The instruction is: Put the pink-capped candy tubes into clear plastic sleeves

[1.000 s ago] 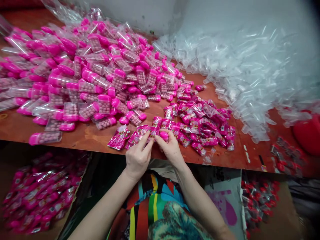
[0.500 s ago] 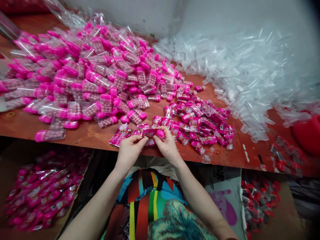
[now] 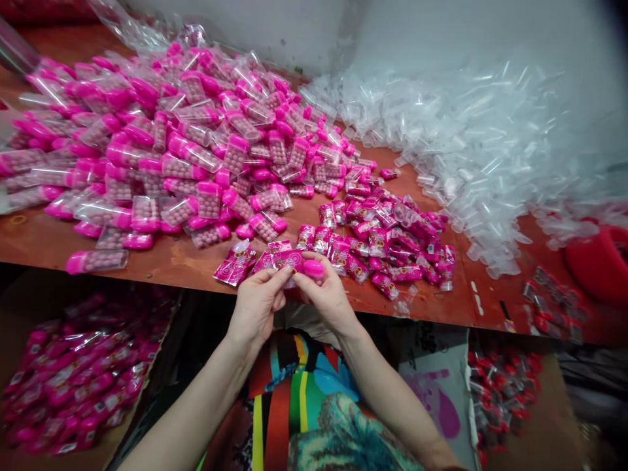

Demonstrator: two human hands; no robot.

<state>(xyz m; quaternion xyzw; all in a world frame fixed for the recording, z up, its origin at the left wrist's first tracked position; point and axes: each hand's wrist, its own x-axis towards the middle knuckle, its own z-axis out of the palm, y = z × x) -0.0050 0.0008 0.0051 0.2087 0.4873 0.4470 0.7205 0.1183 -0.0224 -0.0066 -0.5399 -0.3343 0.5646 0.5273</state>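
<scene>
Pink printed wrapper (image 3: 287,260), shiny, small, flat, pinched between left fingers (image 3: 277,277)

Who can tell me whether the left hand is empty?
No: the left hand pinches a printed pink wrapper between its fingers, beside the right hand, which holds a rounded pink piece.

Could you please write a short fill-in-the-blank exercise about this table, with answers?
The main colour of the printed wrapper between the left hand and the right hand is ____.
The clear pieces are heaped to the ____ of the pink-capped tubes.
The round container at the far right is coloured ____.

pink; right; red
</scene>
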